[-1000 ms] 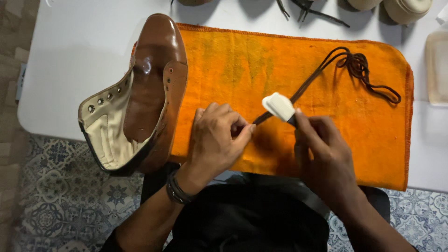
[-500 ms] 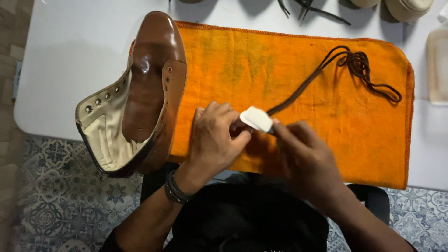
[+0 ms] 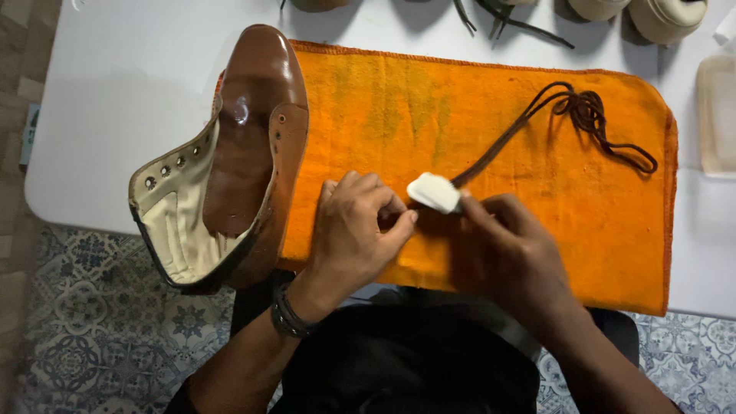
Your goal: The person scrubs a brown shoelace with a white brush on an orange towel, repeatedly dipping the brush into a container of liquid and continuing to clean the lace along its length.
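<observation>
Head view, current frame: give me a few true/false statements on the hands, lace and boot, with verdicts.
1. The right hand holds a small white block against the dark shoelace. True.
2. The brown boot stands upright at the centre of the orange cloth. False: it lies on its side at the cloth's left edge, partly past the white table.
3. The left hand pinches the lace's near end beside the block. True.
4. The lace is threaded through the boot's eyelets. False: it lies loose on the cloth, bunched at its far end.
5. The left wrist is bare. False: it wears a dark bracelet.
</observation>
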